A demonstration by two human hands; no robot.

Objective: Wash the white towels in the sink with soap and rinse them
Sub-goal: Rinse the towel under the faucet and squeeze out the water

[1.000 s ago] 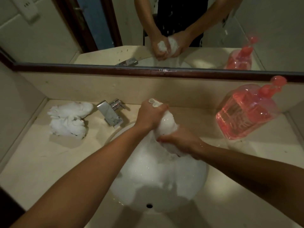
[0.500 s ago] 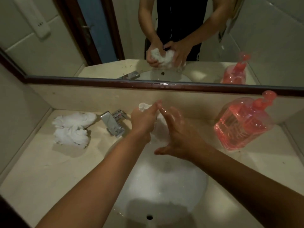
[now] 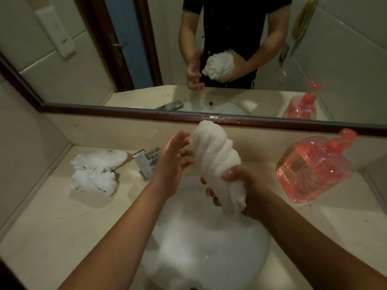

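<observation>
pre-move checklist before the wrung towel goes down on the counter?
1. Right hand grips the twisted towel: ok.
2. Left hand free, fingers straight beside the towel's upper end: ok.
3. Towel held over the sink, so drips land in the foam: ok.
4. Bare counter in front of the towel pile: ok.
5. Tap shut off: cannot tell.
6. Soap bottle upright, apart from the hands: ok.
</observation>
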